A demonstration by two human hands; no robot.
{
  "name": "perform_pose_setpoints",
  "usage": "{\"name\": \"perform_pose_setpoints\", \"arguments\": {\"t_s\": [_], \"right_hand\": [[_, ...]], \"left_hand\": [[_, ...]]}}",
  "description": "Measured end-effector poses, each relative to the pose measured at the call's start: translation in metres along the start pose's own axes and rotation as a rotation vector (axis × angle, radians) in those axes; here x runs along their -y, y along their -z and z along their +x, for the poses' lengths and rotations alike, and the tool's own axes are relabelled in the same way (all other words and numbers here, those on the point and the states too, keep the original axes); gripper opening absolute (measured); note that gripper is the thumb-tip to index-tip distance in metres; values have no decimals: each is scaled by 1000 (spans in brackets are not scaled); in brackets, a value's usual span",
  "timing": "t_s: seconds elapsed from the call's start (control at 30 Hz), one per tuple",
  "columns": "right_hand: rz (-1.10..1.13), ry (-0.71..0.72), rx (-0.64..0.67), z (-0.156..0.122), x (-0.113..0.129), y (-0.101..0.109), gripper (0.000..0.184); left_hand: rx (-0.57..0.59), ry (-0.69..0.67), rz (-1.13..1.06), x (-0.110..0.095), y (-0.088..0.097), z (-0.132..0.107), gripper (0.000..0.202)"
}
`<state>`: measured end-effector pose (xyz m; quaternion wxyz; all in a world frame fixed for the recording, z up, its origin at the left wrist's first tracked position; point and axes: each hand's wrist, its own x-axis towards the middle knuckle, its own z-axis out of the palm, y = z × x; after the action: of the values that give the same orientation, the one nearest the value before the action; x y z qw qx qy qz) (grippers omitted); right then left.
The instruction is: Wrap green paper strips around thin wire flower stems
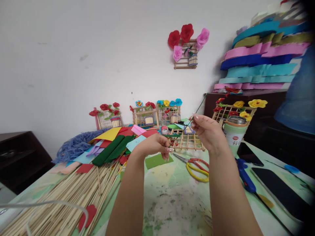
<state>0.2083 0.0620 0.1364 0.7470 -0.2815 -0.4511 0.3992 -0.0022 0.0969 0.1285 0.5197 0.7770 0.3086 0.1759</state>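
Between my two hands a thin green stem (201, 104), like a paper-wrapped wire, slants up to the right over the table. My right hand (208, 132) pinches it between thumb and fingertips, and its far end sticks out above. Lower down, my left hand (157, 146) has its fingers closed at the stem's near end. A green paper piece (158, 161) lies under my left hand. Scissors with red and yellow handles (197, 168) rest between my forearms. Just behind my hands lies a small stick lattice (189, 143).
Bundled thin sticks (61, 193), coloured paper (110, 152) and blue yarn (76, 144) cover the left side. On the right are a jar (233, 132), a blue glue gun (246, 177) and a phone (278, 191). Flower-decorated lattices (147, 115) stand along the wall.
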Motion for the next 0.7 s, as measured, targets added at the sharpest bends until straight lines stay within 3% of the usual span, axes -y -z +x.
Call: {"name": "perform_pose_setpoints", "arguments": {"t_s": [0.23, 0.47, 0.7], "right_hand": [[-114, -9, 74, -3, 4, 1, 16], [-119, 10, 43, -2, 2, 4, 15], [-70, -2, 103, -3, 2, 2, 15]], "left_hand": [[-24, 24, 5, -2, -1, 1, 28], [-8, 30, -7, -1, -2, 3, 29], [11, 40, 9, 0, 0, 2, 28]]}}
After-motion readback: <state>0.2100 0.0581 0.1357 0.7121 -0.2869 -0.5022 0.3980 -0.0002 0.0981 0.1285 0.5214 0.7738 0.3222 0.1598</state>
